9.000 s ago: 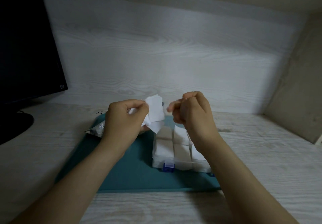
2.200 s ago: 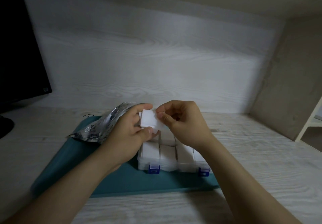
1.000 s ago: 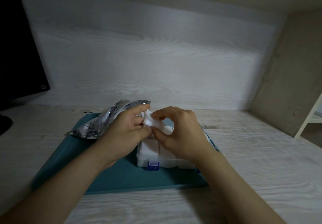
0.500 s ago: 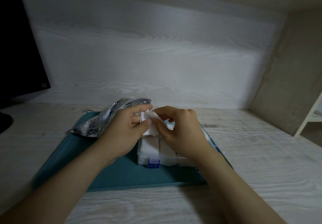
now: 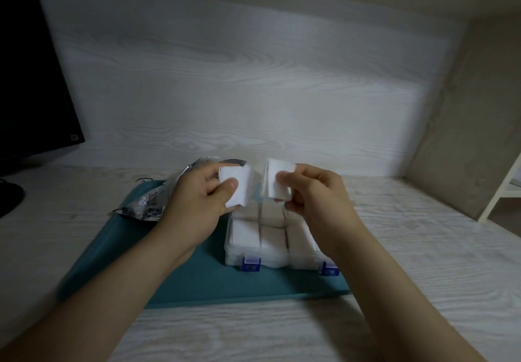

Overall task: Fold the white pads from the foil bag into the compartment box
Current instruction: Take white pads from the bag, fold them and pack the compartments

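Over the far half of the box [image 5: 244,258], which sits on a teal mat [image 5: 197,280] on the tabletop [image 5: 423,249], the left hand [image 5: 194,206] pinches one pad [image 5: 241,185] between thumb and fingers [image 5: 207,172], the right hand [image 5: 318,198] pinches a second pad [image 5: 277,182] likewise, and the foil bag [image 5: 158,201] lies just left

The pale wood-grain bench [image 5: 423,249] carries a teal mat [image 5: 211,282] lying flat near its middle. At the far left sits a monitor's dark foot [image 5: 8,198], well apart from the mat.
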{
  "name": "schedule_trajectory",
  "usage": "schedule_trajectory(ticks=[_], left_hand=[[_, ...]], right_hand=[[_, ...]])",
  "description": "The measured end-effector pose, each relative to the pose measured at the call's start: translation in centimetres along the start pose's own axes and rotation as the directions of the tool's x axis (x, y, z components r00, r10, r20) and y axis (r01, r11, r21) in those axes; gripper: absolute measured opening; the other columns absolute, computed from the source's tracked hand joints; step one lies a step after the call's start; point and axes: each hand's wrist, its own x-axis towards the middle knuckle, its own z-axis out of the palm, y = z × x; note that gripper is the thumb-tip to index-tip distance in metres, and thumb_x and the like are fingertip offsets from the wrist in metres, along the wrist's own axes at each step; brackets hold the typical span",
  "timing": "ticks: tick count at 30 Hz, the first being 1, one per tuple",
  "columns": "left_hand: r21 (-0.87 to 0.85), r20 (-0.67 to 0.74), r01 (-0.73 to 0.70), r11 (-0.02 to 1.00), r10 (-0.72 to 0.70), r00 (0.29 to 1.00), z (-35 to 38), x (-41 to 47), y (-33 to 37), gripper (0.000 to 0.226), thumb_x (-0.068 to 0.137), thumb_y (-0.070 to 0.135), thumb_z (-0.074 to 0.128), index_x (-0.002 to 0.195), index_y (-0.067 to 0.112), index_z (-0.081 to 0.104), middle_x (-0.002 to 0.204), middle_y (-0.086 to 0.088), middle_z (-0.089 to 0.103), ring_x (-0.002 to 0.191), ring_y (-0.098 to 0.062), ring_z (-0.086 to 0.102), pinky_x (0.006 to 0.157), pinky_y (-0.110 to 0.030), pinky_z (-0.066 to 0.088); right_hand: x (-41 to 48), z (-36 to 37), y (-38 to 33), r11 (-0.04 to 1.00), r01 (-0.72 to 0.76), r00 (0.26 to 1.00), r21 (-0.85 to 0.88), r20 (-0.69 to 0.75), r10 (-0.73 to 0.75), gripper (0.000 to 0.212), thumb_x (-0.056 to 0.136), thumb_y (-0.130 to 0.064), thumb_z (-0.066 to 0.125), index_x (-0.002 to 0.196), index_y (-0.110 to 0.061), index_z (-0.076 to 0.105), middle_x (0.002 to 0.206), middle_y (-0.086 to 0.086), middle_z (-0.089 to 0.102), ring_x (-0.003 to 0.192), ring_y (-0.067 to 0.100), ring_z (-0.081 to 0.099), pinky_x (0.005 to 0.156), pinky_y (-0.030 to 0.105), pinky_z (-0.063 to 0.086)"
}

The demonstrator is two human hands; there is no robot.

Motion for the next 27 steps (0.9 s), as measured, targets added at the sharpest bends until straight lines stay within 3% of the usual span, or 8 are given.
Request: schedule_trajectory(ticks=[3,6,11,15,18,21,27], left_hand=[[-0.066,0.007,0.015,0.998,-0.014,1.0,0.1,0.0,0.0,0.027,0.108,0.003,0.053,0.126,0.014,0.07,0.107,-0.004,0.081,0.105,-0.021,0.077,0.084,-0.029,0.064],[-0.1,0.049,0.036,0.994,-0.031,0.998,0.4,0.0,0.1,0.025,0.107,0.008,0.057,0.128,0.013,0.07,0.111,-0.008,0.08,0.107,-0.024,0.077,0.09,-0.034,0.064],[-0.126,0.098,0.048,0.991,-0.035,0.995,0.4,-0.2,0.1,0.027,0.111,0.007,0.05,0.129,0.012,0.069,0.117,-0.012,0.078,0.111,-0.029,0.076,0.095,-0.041,0.062],[-0.139,0.12,0.056,0.989,-0.039,0.992,0.4,-0.2,0.2,0.028,0.112,0.011,0.047,0.13,0.009,0.068,0.12,-0.015,0.077,0.114,-0.031,0.075,0.098,-0.044,0.061],[-0.139,0.127,0.048,0.989,-0.03,0.991,0.4,-0.2,0.2,0.027,0.111,0.012,0.049,0.13,0.009,0.068,0.119,-0.012,0.078,0.114,-0.029,0.075,0.097,-0.042,0.062],[-0.129,0.113,0.036,0.991,-0.021,0.993,0.4,-0.3,0.2,0.025,0.11,0.01,0.051,0.128,0.01,0.069,0.116,-0.011,0.079,0.112,-0.029,0.075,0.096,-0.042,0.062],[-0.12,0.078,0.036,0.992,-0.026,0.997,0.4,-0.2,0.1,0.025,0.11,0.012,0.053,0.126,0.01,0.072,0.118,-0.01,0.079,0.114,-0.026,0.075,0.099,-0.042,0.061]], right_hand=[[-0.4,0.4,0.1,0.985,-0.12,0.986,0.121,0.127,0.105,0.008,0.093,-0.002,0.07,0.098,-0.004,0.076,0.09,0.012,0.076,0.081,0.022,0.069,0.07,0.03,0.053],[-0.7,0.8,0.1,0.994,-0.094,0.987,0.047,0.139,0.087,0.016,0.092,-0.006,0.075,0.107,-0.004,0.077,0.095,0.011,0.08,0.082,0.018,0.075,0.074,0.029,0.055],[-0.5,1.0,0.4,0.998,0.017,1.0,-0.068,0.027,-0.015,0.017,0.087,-0.008,0.083,0.104,-0.009,0.079,0.089,0.017,0.079,0.074,0.018,0.074,0.071,0.03,0.053],[-0.6,1.1,0.4,0.994,0.065,0.998,-0.09,0.008,-0.065,0.016,0.087,-0.006,0.083,0.102,-0.01,0.079,0.087,0.024,0.075,0.069,0.015,0.074,0.063,0.021,0.053],[-0.5,1.1,0.6,0.993,0.08,0.997,-0.089,-0.007,-0.081,0.018,0.087,-0.006,0.084,0.103,-0.011,0.079,0.081,0.015,0.073,0.068,0.014,0.074,0.061,0.017,0.052],[-0.5,1.2,0.6,0.992,0.047,0.999,-0.121,-0.015,-0.049,0.027,0.087,-0.014,0.085,0.112,-0.016,0.077,0.091,0.007,0.078,0.071,0.012,0.074,0.064,0.019,0.053],[-0.6,1.4,0.4,0.996,0.031,0.999,-0.082,-0.023,-0.033,0.011,0.089,-0.012,0.082,0.099,-0.008,0.079,0.09,0.008,0.081,0.082,0.02,0.077,0.063,0.014,0.052]])
